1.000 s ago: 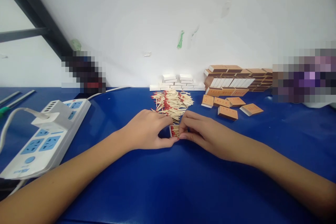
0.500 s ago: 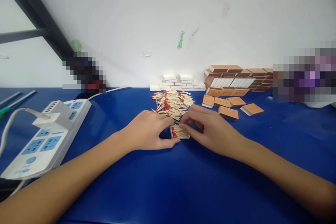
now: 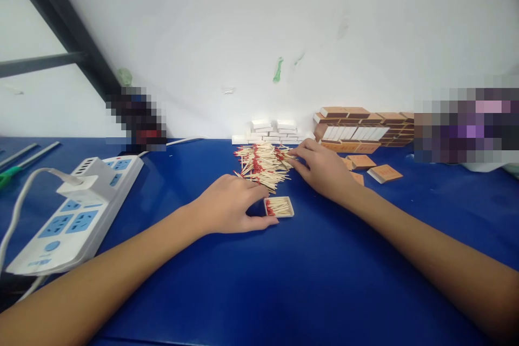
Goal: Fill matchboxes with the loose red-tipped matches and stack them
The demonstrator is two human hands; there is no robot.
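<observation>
- Lying at the far left of the blue table, a white power strip carries a white plug with its cable looping off the edge.
- Against the wall behind, a low stack of white trays sits just left of a brown stack of matchbox sleeves; a few loose boxes lie in front of that stack, partly hidden by the right wrist.
- Nothing stands between the hands and the things they touch.
- The left hand rests on the table with fingers loosely curled, thumb along the near side and forefinger at the far corner, pinching the left end of the open tray.
- The right hand reaches to the right edge of the match pile, fingertips touching the sticks; whether it pinches any I cannot tell.
- The tray lies flat just in front of the pile, between the two hands, holding matches laid side by side with red heads toward the left.
- The pile is a loose, crisscrossed heap of red-tipped sticks.
</observation>
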